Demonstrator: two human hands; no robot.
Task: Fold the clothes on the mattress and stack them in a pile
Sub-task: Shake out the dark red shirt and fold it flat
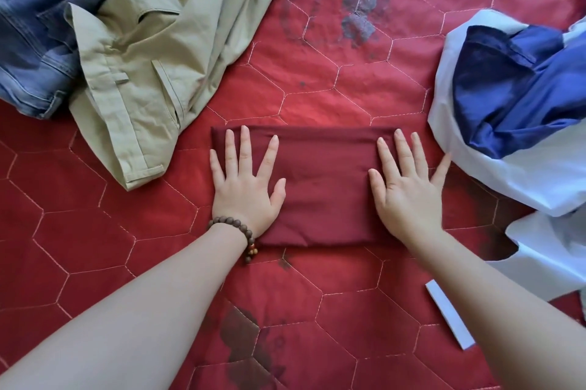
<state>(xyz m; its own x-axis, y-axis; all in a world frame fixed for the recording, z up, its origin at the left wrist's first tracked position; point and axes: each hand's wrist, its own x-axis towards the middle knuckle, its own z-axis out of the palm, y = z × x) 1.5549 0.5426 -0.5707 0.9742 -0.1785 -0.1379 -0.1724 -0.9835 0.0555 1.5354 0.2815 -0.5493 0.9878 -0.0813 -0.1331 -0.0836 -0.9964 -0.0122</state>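
Both bare forearms reach forward from the bottom edge and converge toward the middle. The left hand [245, 181] lies palm down with its fingers straight and spread, thumb out to the inner side, and a bead bracelet [236, 229] circles its wrist. The right hand [407, 189] lies palm down too, level with the left, fingers straight and fanned, little finger splayed outward; neither closes a grip.

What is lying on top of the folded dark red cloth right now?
Both hands lie flat on the dark red cloth: left hand at its left end, right hand at its right end. Under them the cloth is hidden.
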